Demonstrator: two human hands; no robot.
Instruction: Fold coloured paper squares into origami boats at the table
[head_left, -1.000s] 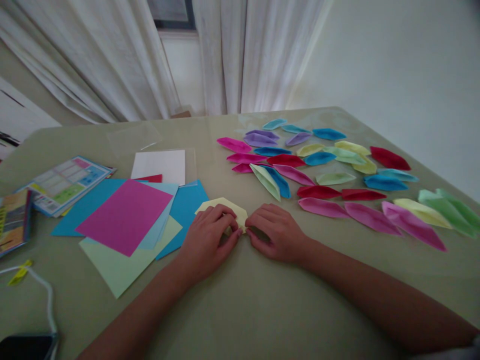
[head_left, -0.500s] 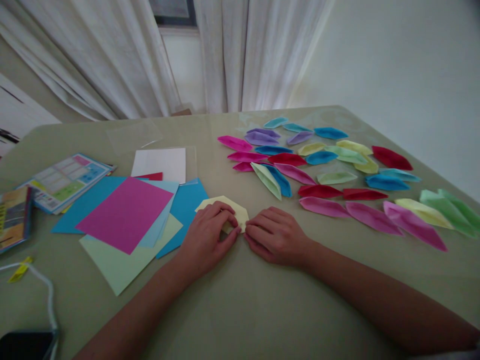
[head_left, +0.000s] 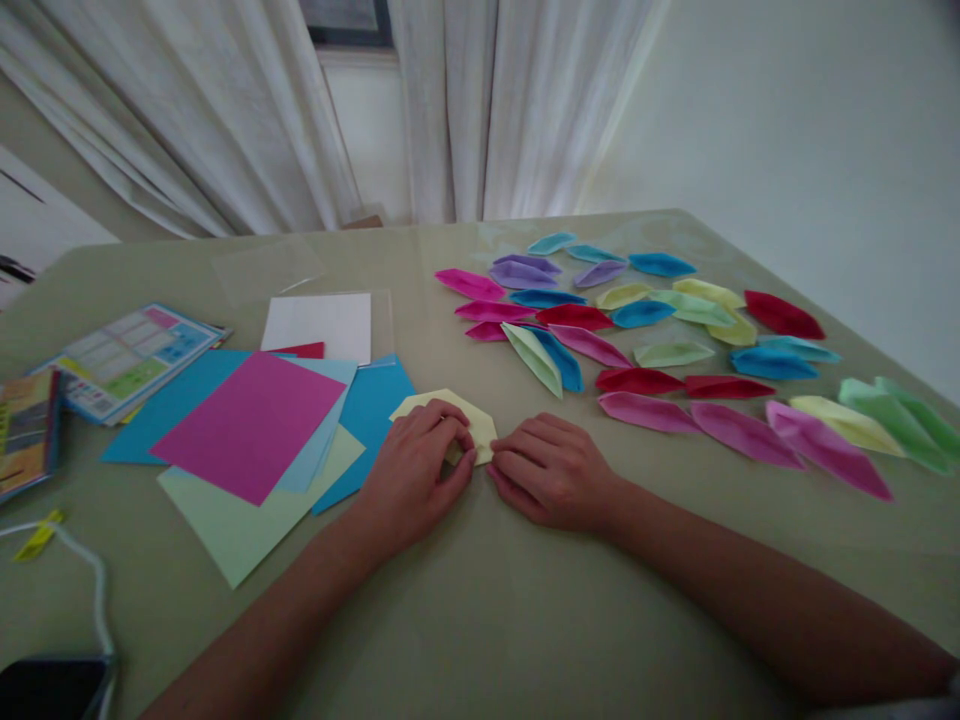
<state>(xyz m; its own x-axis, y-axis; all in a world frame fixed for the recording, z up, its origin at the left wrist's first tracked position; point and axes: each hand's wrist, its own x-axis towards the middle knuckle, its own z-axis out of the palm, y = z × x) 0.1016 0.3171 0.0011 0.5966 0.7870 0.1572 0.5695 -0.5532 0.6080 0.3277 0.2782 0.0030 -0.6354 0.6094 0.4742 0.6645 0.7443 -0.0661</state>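
A folded piece of pale yellow paper (head_left: 480, 418) with angled corners lies on the table in front of me. My left hand (head_left: 420, 455) rests over its left part, thumb and fingers curled in a pinch on it and hiding much of that side. At the paper's lower right corner, the bent fingertips of my right hand (head_left: 551, 470) hold its edge. Beyond my right hand lie many folded paper boats or petals, among them a pale green one (head_left: 531, 360) and a pink one (head_left: 589, 346).
To the left are loose square sheets, a magenta one (head_left: 251, 425) on top. A printed booklet (head_left: 139, 360), a white sheet (head_left: 319, 325), a white cable (head_left: 94, 570) and a black device (head_left: 52, 690) are around them. Folded pieces spread over the right side.
My left thumb and fingertips have shifted very slightly left, away from my right hand. The paper stays in place.
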